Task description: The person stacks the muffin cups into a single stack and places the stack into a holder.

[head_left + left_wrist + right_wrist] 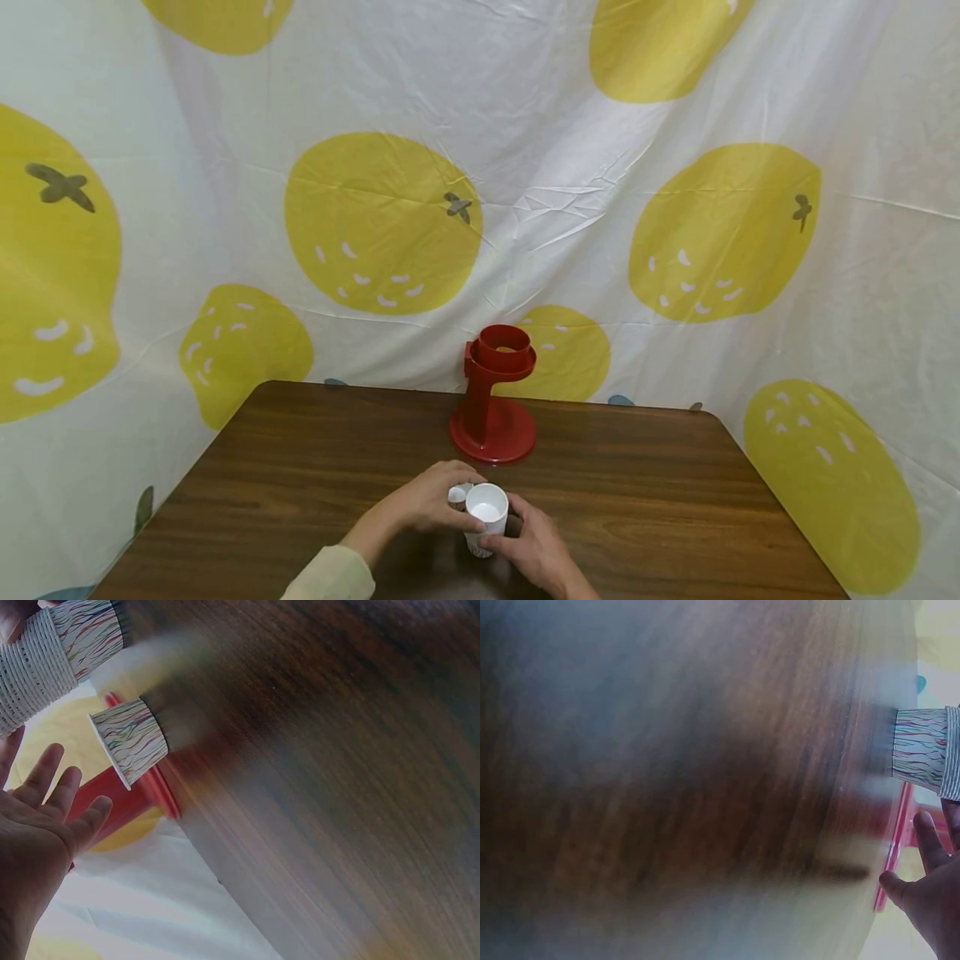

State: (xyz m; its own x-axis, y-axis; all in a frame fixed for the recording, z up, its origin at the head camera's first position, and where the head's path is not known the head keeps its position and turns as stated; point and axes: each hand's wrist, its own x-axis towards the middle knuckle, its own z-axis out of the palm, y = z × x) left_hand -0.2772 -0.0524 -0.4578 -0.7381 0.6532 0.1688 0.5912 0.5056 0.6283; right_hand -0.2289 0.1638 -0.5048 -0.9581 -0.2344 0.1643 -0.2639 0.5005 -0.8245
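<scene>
A stack of paper cups (487, 508), white inside with wavy coloured lines outside, stands upright on the table. My left hand (435, 497) holds it from the left, thumb at the front near the rim and fingers behind. From the right my right hand (536, 546) grips it, thumb low on the front and a finger on the far side. A single paper cup (131, 742) stands behind the stack, partly hidden by my left hand in the head view. The nested rims of the cup stack (45, 664) show in the left wrist view. In both wrist views, the other fingers are spread.
A red stand (487, 417) with a round base and a ring-shaped holder on top is at the back of the brown wooden table (337, 442). Behind the table hangs a white cloth (540, 267) printed with yellow lemons.
</scene>
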